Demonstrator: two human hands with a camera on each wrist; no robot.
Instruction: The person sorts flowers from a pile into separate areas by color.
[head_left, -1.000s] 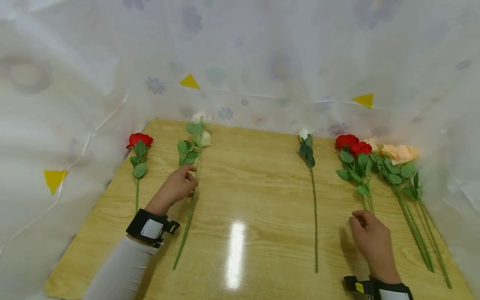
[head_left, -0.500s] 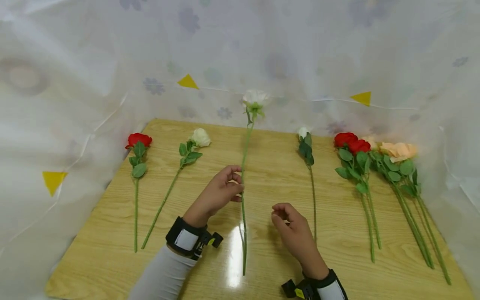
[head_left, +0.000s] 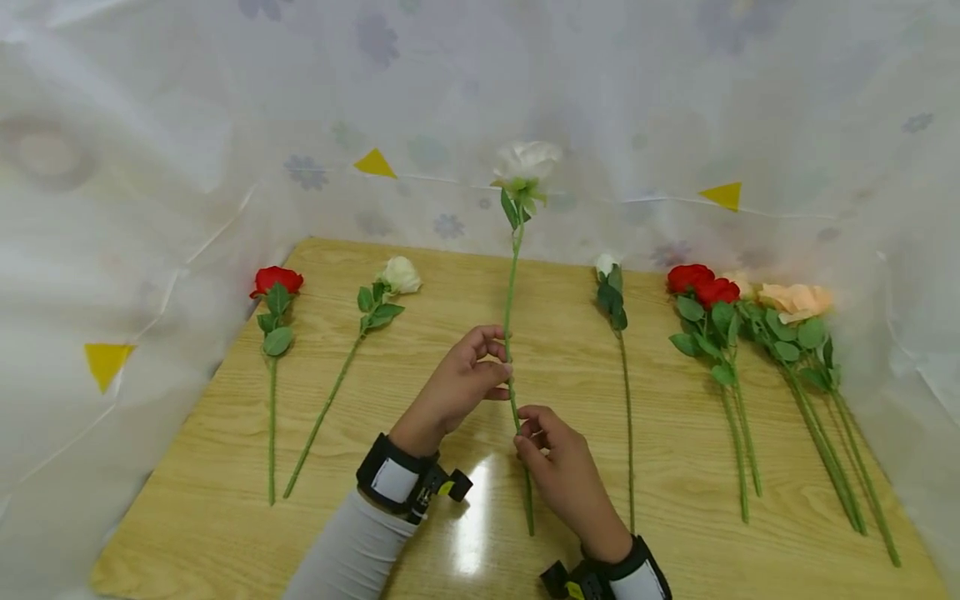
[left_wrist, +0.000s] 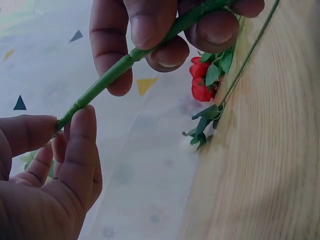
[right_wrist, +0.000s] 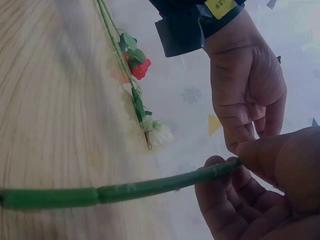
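Note:
A white rose (head_left: 525,167) on a long green stem is held nearly upright over the middle of the table. My left hand (head_left: 468,379) pinches the stem about halfway down, between thumb and fingers. Just below it, my right hand (head_left: 558,462) also grips the stem with thumb and fingertips. In the left wrist view the green stem (left_wrist: 102,82) runs slantwise from one hand to the other. The right wrist view shows the lower stem (right_wrist: 145,189) sticking out past my right fingers.
On the wooden table (head_left: 450,300) lie a red rose (head_left: 277,282) and a cream rose (head_left: 401,275) at left. Right of centre lies a white rosebud (head_left: 606,267). Two red roses (head_left: 716,292) and peach roses (head_left: 797,302) lie farther right. Patterned white sheeting (head_left: 480,100) surrounds the table.
My left hand has lifted the white rose from the left side and carried it right to the middle. My right hand has moved left from the red roses and taken hold of the stem.

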